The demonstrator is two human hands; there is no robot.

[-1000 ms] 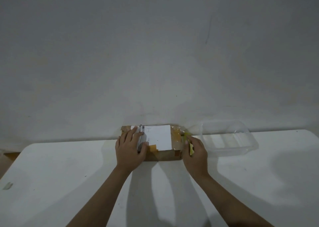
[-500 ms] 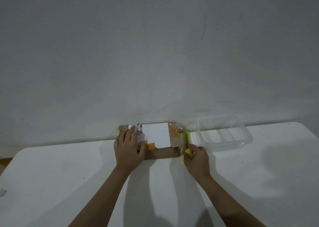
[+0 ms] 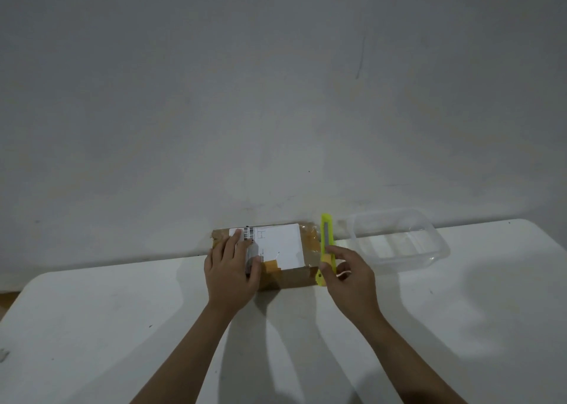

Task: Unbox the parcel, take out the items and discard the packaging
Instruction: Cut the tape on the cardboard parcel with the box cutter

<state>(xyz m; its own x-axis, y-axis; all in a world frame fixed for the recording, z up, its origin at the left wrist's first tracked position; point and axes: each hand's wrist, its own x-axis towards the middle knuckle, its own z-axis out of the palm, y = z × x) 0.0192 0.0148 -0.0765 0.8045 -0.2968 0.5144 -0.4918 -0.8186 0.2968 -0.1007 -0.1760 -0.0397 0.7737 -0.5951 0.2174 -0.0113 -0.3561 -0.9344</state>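
1. Lying flat with straight fingers on the near-left part of the parcel – left hand.
2. Pinching a yellow cutter upright beside the parcel's right end – right hand.
3. Sitting at the table's far edge, against the wall – parcel, white label up.
4. Standing just right of the cutter – clear tub.

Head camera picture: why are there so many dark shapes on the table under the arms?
In the head view, light from above throws several overlapping shadows of the arms onto the white table; the left hand darkens the parcel edge; the plastic tub shows small bright glints; the wall looks dim and grey.
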